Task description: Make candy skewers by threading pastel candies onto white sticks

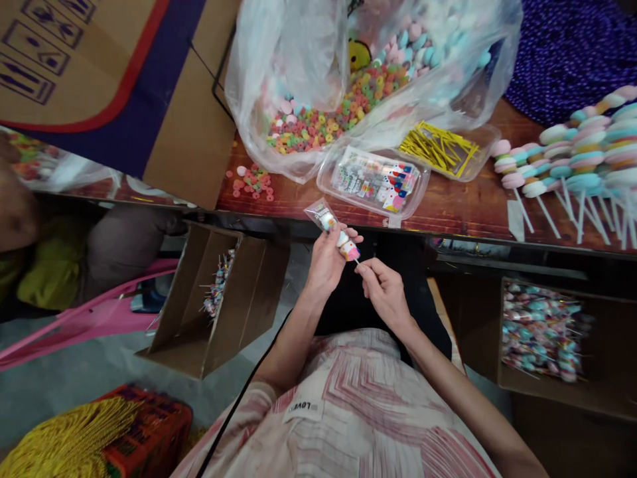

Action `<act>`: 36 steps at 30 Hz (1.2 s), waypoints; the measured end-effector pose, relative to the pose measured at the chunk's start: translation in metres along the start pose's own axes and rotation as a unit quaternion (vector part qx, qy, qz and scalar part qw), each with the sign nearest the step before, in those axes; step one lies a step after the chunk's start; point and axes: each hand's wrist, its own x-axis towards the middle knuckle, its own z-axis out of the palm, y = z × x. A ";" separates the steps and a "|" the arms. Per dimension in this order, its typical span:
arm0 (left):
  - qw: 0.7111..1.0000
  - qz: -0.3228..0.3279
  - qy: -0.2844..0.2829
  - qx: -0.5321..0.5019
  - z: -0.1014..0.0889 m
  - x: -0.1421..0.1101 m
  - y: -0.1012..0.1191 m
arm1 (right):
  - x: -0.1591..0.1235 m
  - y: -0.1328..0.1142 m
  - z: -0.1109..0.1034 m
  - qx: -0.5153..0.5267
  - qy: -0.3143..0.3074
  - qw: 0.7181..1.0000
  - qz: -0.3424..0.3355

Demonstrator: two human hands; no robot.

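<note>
While the left hand (pixel 325 261) grips the wrapped candy (pixel 351 251), the right hand (pixel 384 287) pinches its stick (pixel 356 261) just below.

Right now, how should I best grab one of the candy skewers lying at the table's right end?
Probably by its bare white stick, coming from the front of the table: the sticks point roughly that way, while the candies lie crowded together behind them. Your right hand is nearer, but it pinches the stick of the bagged candy.
</note>
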 end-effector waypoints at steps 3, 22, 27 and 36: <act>1.000 0.001 -0.007 -0.004 0.001 -0.002 -0.004 | -0.004 0.006 0.001 -0.001 0.001 1.000 0.000; 0.993 0.065 -0.087 0.055 -0.007 -0.010 -0.014 | -0.012 0.002 -0.015 0.213 -0.045 0.969 0.119; 0.979 0.105 -0.124 0.125 -0.014 -0.014 -0.021 | -0.011 -0.003 -0.008 0.237 -0.055 0.963 0.119; 0.958 0.197 -0.023 0.207 -0.029 -0.019 -0.026 | 0.000 -0.015 -0.001 0.321 -0.070 0.933 0.144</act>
